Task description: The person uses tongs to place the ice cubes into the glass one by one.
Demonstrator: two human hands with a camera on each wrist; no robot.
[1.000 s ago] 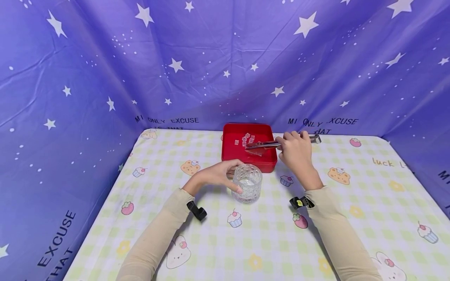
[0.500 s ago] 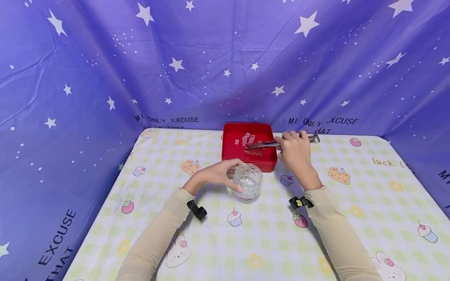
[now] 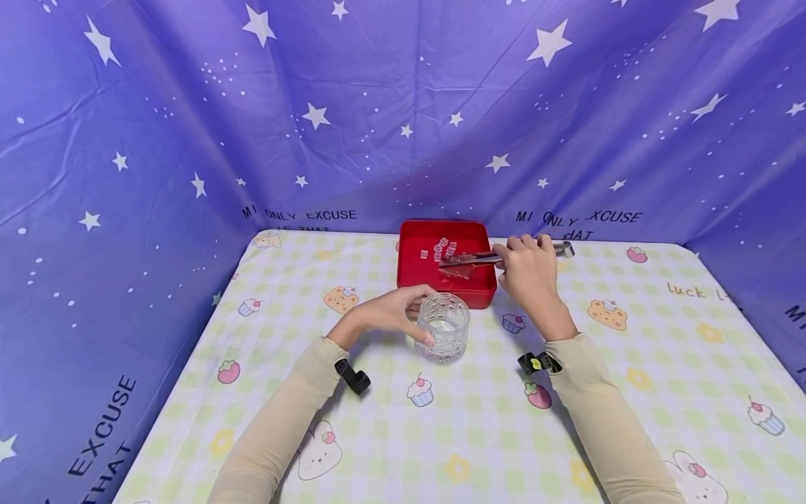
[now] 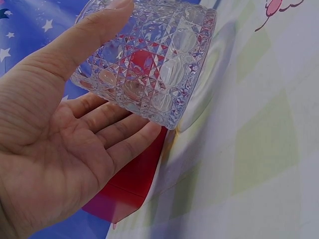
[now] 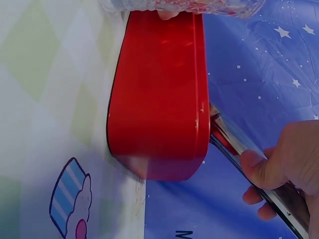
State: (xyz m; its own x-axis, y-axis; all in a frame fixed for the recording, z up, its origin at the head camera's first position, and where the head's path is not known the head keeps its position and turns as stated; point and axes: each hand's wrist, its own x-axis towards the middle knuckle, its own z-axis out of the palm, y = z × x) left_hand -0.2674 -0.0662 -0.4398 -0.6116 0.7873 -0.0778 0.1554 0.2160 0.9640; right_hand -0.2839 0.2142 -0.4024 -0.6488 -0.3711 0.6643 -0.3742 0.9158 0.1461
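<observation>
In the head view my left hand point(image 3: 397, 311) holds a clear cut-glass tumbler point(image 3: 446, 339) that stands upright on the tablecloth. The left wrist view has the thumb on the near side of the glass point(image 4: 149, 64) and the fingers behind it. My right hand point(image 3: 530, 273) grips metal tongs point(image 3: 481, 258), their tips down inside a red tray point(image 3: 412, 276). Several small clear pieces point(image 3: 439, 252), like ice cubes, lie on the tray's floor. The right wrist view shows the tongs point(image 5: 234, 134) reaching over the tray's rim; the tips are hidden there.
A checked tablecloth point(image 3: 491, 427) with printed cartoon figures covers the table. Blue star-patterned curtains point(image 3: 390, 91) hang behind and at the sides of it. The tray stands at the table's far edge, just beyond the glass.
The tongs have shifted slightly within the tray, and a clear piece near them that showed half a second ago is now covered. My left hand and the glass have stayed in place.
</observation>
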